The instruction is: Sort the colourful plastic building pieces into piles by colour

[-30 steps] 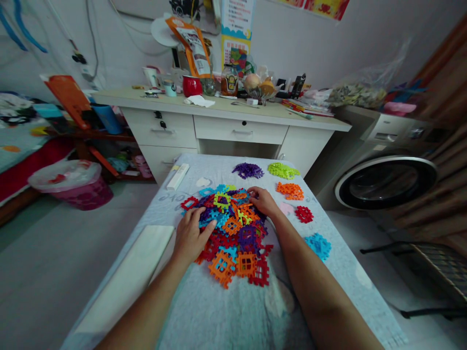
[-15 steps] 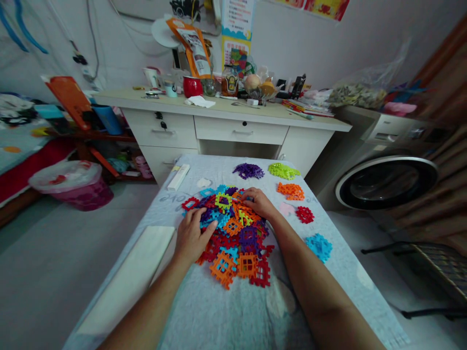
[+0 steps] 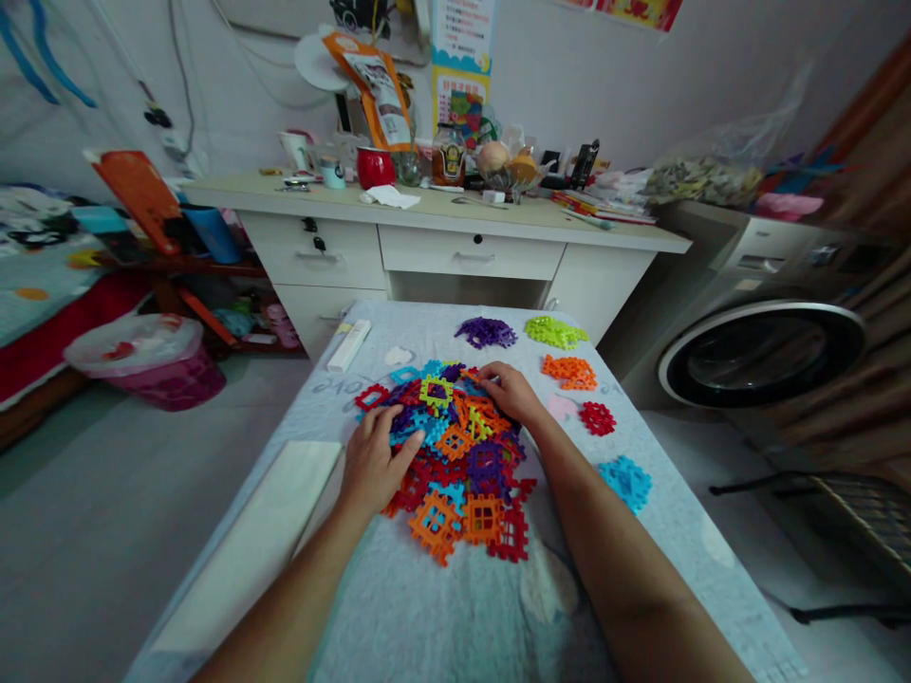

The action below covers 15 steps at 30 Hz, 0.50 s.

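Observation:
A mixed heap of square plastic lattice tiles [image 3: 455, 455] in red, orange, blue, purple and green lies mid-table on a pale cloth [image 3: 441, 607]. My left hand [image 3: 371, 462] rests flat on the heap's left side, fingers spread over the tiles. My right hand [image 3: 509, 392] lies on the heap's far right edge with fingers curled down among the tiles; what they grip is hidden. Sorted small piles sit to the right: purple [image 3: 485, 332], green [image 3: 553, 332], orange [image 3: 567, 372], red [image 3: 596, 417] and blue [image 3: 626, 480].
A white slab [image 3: 249, 541] lies along the table's left edge, a white stick-like box [image 3: 348, 345] at the far left. Behind stands a cluttered white desk [image 3: 455, 249], a washing machine [image 3: 761, 351] at right, a pink bin [image 3: 146, 359] at left.
My right hand has shifted slightly along the heap's far edge, fingers working among the tiles. The left hand has stayed in place. The view has drifted a little.

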Motion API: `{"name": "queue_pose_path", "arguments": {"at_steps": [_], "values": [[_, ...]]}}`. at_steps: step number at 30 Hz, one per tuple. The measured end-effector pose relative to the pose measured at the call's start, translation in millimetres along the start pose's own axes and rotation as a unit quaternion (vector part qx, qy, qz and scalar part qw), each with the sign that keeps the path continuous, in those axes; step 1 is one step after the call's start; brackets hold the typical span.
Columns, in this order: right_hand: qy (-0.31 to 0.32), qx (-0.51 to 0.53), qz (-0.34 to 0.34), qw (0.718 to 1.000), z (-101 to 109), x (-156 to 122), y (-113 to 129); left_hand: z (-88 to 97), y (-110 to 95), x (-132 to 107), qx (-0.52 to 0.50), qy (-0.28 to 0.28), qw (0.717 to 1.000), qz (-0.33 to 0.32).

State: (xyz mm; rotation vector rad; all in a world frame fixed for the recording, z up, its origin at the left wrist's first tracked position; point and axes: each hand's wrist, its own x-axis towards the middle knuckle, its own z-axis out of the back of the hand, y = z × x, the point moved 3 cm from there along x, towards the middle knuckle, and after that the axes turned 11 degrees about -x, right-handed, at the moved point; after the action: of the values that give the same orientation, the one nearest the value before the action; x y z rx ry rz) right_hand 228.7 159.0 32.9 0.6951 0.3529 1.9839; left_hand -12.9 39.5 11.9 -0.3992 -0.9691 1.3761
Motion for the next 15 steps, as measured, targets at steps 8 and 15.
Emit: {"name": "queue_pose_path", "arguments": {"at_steps": [8, 15], "values": [[-0.147, 0.159, -0.221, 0.951, 51, -5, -49, -1.5, 3, 0, 0.008, 0.003, 1.0, -0.001], [-0.265, 0.04, -0.368, 0.89, 87, -28, -106, -1.0, 4, 0, 0.011, 0.005, 1.0, -0.005]]}}
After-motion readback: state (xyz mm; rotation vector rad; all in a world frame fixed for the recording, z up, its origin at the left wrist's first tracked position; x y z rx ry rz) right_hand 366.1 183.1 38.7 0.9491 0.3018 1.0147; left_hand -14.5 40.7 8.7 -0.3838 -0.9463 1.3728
